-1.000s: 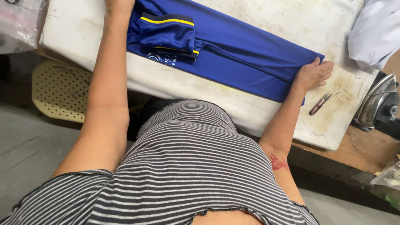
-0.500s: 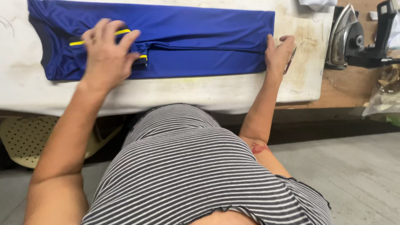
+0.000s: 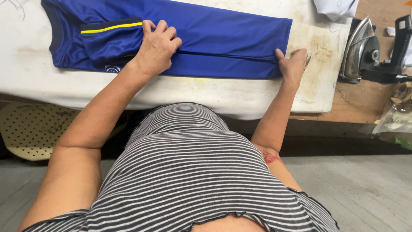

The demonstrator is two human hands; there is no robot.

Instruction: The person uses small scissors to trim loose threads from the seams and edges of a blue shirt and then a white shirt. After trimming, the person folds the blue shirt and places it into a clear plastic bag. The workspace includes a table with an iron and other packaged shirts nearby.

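Left hand [image 3: 156,47] is pressing flat, fingers spread, on the folded blue shirt [image 3: 223,34] lying across the tabletop [image 3: 193,92], right hand [image 3: 294,64] pinching its end nearest the iron [image 3: 360,49].

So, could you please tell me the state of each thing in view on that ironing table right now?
blue garment: folded lengthwise, lying flat on the padded table.
left hand: palm down, pressing the garment's sleeve area.
right hand: pinching the garment's end at the fold.
iron: standing on its end, beside the pad.
padded table: stained near the right hand.
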